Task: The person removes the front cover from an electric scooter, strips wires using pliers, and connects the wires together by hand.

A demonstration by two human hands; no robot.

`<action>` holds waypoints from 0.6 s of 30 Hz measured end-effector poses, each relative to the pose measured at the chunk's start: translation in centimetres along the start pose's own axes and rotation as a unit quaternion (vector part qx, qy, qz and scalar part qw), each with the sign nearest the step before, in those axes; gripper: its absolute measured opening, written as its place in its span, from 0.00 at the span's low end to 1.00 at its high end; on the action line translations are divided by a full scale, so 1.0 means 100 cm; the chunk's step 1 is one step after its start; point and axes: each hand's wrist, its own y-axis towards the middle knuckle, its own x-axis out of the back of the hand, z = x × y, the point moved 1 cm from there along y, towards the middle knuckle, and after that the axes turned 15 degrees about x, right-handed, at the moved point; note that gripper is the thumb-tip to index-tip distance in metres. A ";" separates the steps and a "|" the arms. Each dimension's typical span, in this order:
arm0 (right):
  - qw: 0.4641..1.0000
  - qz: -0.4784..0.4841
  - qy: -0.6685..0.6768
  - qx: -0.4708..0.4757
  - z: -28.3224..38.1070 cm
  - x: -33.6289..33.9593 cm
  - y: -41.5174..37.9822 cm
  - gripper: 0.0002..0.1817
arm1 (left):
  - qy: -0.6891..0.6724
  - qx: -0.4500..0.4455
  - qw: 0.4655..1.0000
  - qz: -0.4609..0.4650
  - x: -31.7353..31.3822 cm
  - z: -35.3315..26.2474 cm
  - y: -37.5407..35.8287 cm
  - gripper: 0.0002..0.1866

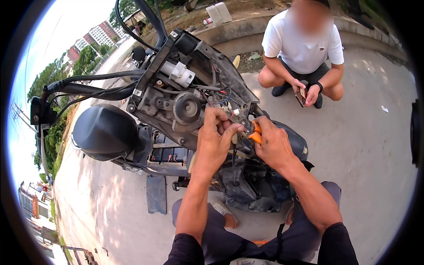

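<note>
My right hand [274,143] is closed around pliers [255,132] with orange handles, their metal jaws pointing left toward my other hand. Thumb and fingers of my left hand [214,139] pinch what looks like a thin wire just beside the jaws; its end is hard to make out. Both hands work at the opened front of a scooter [152,95]. Exposed wires, some red and blue, and a white connector [236,112] lie just beyond my fingers. A round black horn [186,108] sits to the left of them.
A person [304,44] in a white shirt squats at the upper right, holding a phone [302,97]. The scooter's black seat [105,132] is at left. Below my hands is a dark plastic housing [251,190]. A flat black panel [156,194] lies on the concrete.
</note>
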 end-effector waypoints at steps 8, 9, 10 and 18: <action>0.752 0.092 0.558 -0.339 0.012 0.007 0.002 0.15 | -0.056 0.049 0.997 0.005 0.000 -0.002 0.002 0.23; 0.859 0.063 0.421 -0.284 0.013 0.008 0.002 0.16 | -0.064 0.048 0.997 0.010 0.001 -0.002 0.003 0.23; 0.937 0.032 0.270 -0.218 0.014 0.009 0.002 0.16 | -0.071 0.045 0.996 0.015 0.001 -0.002 0.003 0.23; 0.984 -0.034 0.090 -0.151 0.016 0.007 0.007 0.19 | -0.052 0.055 0.997 0.007 0.000 -0.006 0.002 0.22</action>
